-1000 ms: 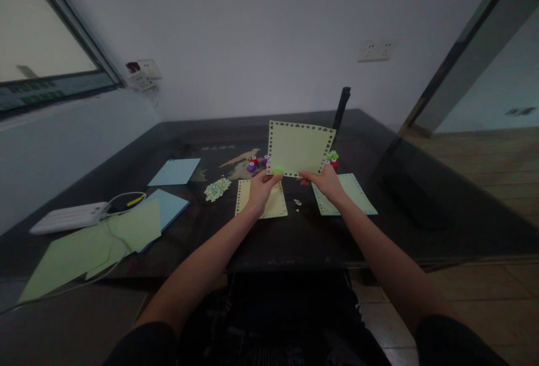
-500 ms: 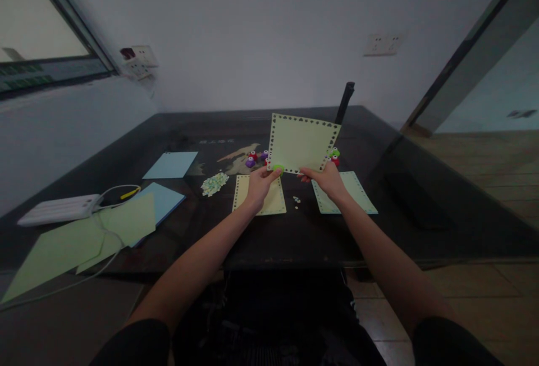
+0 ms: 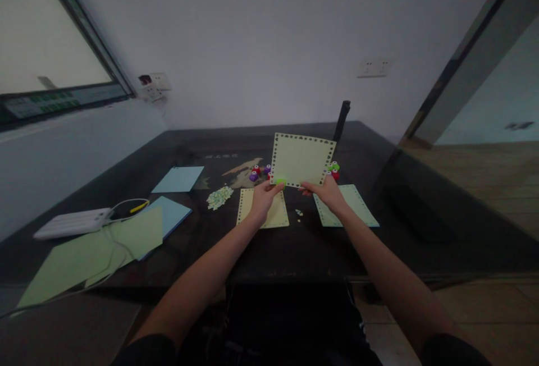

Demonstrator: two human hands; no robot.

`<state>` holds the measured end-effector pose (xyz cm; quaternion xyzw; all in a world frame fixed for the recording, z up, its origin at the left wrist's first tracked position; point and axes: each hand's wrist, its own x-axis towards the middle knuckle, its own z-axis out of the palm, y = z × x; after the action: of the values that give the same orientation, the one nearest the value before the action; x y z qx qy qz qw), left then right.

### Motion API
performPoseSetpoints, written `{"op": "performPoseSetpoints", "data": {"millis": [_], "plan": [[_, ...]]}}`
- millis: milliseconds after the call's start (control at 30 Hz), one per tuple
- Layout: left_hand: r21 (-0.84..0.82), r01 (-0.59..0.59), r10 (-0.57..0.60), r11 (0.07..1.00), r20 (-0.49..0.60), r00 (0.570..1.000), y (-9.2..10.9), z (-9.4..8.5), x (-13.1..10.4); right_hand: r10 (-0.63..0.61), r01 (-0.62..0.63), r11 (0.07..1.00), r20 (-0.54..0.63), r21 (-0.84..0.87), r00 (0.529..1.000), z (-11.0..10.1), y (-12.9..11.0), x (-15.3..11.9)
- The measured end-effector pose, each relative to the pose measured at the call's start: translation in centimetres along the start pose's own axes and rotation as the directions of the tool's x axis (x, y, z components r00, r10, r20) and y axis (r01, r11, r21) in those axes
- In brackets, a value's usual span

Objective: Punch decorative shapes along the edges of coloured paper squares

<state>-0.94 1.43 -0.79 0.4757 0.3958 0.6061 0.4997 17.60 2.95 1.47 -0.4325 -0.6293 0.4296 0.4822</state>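
A pale yellow sheet of paper (image 3: 302, 159) is raised above the table, with a row of small punched shapes around its border. My left hand (image 3: 263, 197) is closed at the sheet's lower left, thumb on a bright green craft punch (image 3: 281, 182) that sits over the bottom edge. The lower right edge is pinched in my right hand (image 3: 330, 193). Below my left hand lies a yellow punched sheet (image 3: 277, 214), partly covered by it. A pale green punched sheet (image 3: 353, 209) lies under my right hand. A few paper bits (image 3: 298, 213) rest between them.
Red and purple craft punches (image 3: 254, 174) stand behind my left hand, more punches (image 3: 334, 172) behind my right. To the left are a heap of paper cut-outs (image 3: 219, 197), a blue sheet (image 3: 178, 179), green sheets (image 3: 113, 245) and a white power strip (image 3: 73, 223) with a cable.
The camera view has tilted up slightly, so everything sits lower in the picture. Both hands keep their hold on the raised sheet and the green punch, which stay nearly in place over the table.
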Motion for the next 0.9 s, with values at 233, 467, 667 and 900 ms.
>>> {"op": "performPoseSetpoints", "data": {"millis": [233, 467, 667, 900], "plan": [[-0.064, 0.034, -0.032, 0.997, 0.042, 0.999, -0.02, 0.07, -0.08, 0.016, -0.015, 0.999, -0.024, 0.037, 1.0, -0.11, 0.14, 0.14], [-0.061, 0.038, -0.035, 0.997, 0.062, 0.997, 0.05, -0.1, -0.23, 0.029, -0.027, 0.999, -0.041, 0.035, 0.999, -0.17, 0.18, 0.14], [-0.045, 0.059, -0.056, 0.997, 0.061, 0.997, -0.05, 0.02, -0.2, 0.023, -0.02, 0.999, -0.059, 0.05, 0.998, -0.33, 0.43, 0.29], [-0.045, 0.086, -0.082, 0.995, 0.075, 0.994, 0.02, 0.24, -0.43, 0.028, -0.02, 0.997, -0.098, 0.079, 0.995, -0.39, 0.34, 0.36]]}}
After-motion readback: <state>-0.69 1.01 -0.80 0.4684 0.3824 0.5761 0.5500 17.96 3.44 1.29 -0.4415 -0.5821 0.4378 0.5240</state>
